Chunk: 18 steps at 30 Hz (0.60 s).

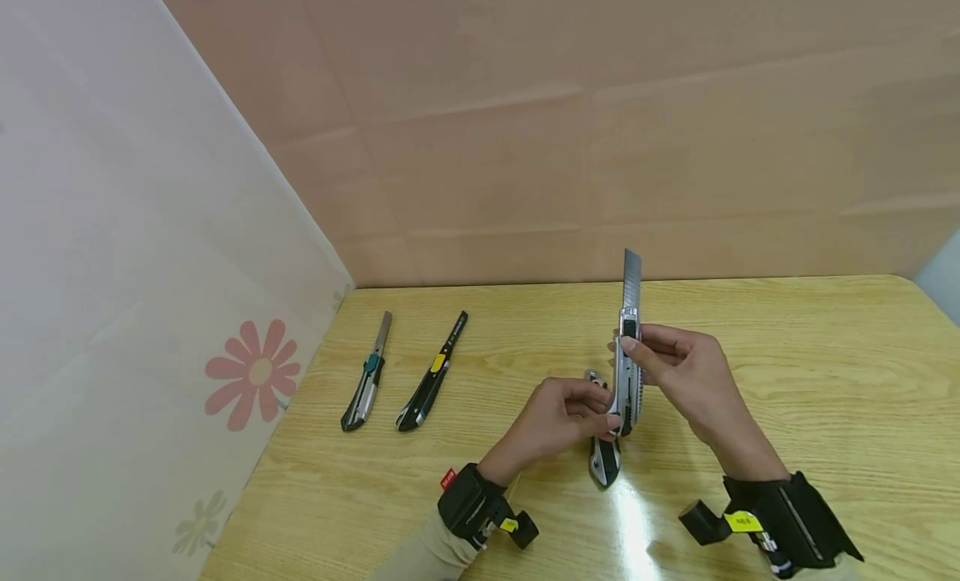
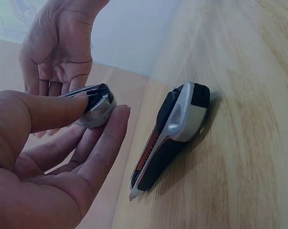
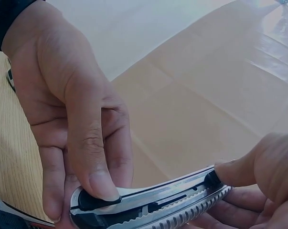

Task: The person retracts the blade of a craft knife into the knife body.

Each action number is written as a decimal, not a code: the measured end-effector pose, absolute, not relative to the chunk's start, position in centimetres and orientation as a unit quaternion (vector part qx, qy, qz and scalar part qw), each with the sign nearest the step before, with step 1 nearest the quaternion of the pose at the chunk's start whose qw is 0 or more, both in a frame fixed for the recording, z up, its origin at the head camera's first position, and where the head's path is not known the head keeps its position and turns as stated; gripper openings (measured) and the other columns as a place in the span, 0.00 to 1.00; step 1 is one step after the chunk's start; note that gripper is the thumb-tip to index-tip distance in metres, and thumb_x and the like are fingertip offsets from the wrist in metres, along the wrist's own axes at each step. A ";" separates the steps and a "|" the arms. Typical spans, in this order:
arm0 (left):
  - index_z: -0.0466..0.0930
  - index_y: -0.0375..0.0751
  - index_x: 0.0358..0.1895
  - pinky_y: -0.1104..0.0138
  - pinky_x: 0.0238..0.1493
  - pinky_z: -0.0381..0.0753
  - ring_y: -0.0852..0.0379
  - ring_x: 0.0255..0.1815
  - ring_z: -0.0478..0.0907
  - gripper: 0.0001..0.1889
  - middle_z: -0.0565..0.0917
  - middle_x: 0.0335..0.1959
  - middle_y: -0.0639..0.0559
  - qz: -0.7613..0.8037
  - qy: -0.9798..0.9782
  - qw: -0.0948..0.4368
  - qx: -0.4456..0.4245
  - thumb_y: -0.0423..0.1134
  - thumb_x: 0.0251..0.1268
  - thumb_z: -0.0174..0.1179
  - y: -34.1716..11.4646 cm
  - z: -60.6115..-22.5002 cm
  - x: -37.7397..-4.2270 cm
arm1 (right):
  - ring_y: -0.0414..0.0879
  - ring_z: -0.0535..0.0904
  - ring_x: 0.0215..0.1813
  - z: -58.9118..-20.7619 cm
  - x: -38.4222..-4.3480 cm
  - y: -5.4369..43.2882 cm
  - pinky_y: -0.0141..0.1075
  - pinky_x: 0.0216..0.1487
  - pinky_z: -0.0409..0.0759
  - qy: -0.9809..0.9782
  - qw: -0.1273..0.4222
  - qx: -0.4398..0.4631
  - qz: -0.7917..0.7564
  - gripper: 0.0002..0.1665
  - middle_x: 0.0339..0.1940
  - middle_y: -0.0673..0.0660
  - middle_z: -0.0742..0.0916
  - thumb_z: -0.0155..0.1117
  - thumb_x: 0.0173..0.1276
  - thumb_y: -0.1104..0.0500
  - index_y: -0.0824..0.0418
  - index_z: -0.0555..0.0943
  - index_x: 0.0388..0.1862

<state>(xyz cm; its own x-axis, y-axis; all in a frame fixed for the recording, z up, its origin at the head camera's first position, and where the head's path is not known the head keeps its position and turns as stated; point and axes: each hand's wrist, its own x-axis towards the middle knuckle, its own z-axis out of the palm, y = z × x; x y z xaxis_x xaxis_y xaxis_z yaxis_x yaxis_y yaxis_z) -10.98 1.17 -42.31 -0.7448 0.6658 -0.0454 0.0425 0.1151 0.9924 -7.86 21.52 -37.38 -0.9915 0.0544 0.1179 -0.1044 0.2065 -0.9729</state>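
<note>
Both hands hold a silver utility knife raised above the table, its wide blade extended and pointing away. My left hand pinches the black-capped rear end, thumb on top, as the left wrist view shows. Farther up the handle, my right hand grips it with the thumb at the black slider. Beneath them on the table lies another utility knife, black and silver with orange-red trim, partly hidden in the head view by the hands and the held knife.
Left of the hands, two more knives lie on the wooden table: one with a teal slider and its blade out, one black with a yellow slider. A brown sheet rises behind; a flower-printed white sheet borders the left.
</note>
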 end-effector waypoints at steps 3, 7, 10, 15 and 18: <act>0.84 0.32 0.53 0.58 0.44 0.89 0.55 0.36 0.89 0.12 0.87 0.37 0.53 0.615 0.703 0.253 0.253 0.29 0.68 0.67 1.1 -42.3 -11.0 | 0.36 0.88 0.47 -37.4 -7.9 21.5 0.35 0.44 0.88 -0.774 0.064 0.017 0.630 0.27 0.50 0.58 0.90 0.62 0.79 0.53 0.72 0.78 0.65; 0.84 0.32 0.53 0.57 0.45 0.89 0.58 0.35 0.88 0.12 0.86 0.37 0.54 0.610 0.709 0.246 0.254 0.29 0.69 0.67 1.1 -42.3 -11.0 | 0.36 0.88 0.48 -37.5 -7.9 21.4 0.34 0.45 0.87 -0.773 0.062 0.019 0.631 0.27 0.53 0.61 0.89 0.62 0.79 0.53 0.72 0.77 0.66; 0.84 0.32 0.53 0.56 0.45 0.89 0.58 0.35 0.88 0.12 0.85 0.36 0.57 0.609 0.710 0.245 0.255 0.29 0.69 0.66 1.0 -42.3 -11.0 | 0.36 0.87 0.49 -37.6 -7.9 21.4 0.34 0.46 0.87 -0.776 0.063 0.022 0.628 0.27 0.54 0.64 0.88 0.62 0.79 0.53 0.72 0.77 0.66; 0.84 0.32 0.53 0.56 0.44 0.89 0.57 0.35 0.88 0.12 0.85 0.36 0.58 0.610 0.709 0.246 0.254 0.29 0.69 0.67 1.0 -42.3 -11.0 | 0.35 0.87 0.49 -37.5 -7.8 21.4 0.33 0.46 0.87 -0.782 0.061 0.020 0.620 0.27 0.55 0.66 0.88 0.62 0.79 0.54 0.71 0.77 0.67; 0.85 0.32 0.52 0.55 0.44 0.89 0.58 0.35 0.88 0.11 0.85 0.35 0.58 0.608 0.712 0.242 0.254 0.29 0.68 0.67 1.0 -42.3 -11.0 | 0.35 0.87 0.49 -37.5 -7.8 21.4 0.33 0.46 0.87 -0.783 0.059 0.018 0.619 0.26 0.56 0.66 0.87 0.63 0.78 0.54 0.71 0.77 0.66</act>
<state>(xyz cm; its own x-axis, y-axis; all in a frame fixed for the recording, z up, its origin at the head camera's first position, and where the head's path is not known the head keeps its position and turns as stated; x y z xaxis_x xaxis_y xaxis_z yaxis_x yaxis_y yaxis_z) -11.02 1.01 -42.30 -0.7539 0.6560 -0.0368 0.0661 0.1314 0.9891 -7.85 21.38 -37.54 -0.9925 0.0440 0.1142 -0.1009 0.2330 -0.9672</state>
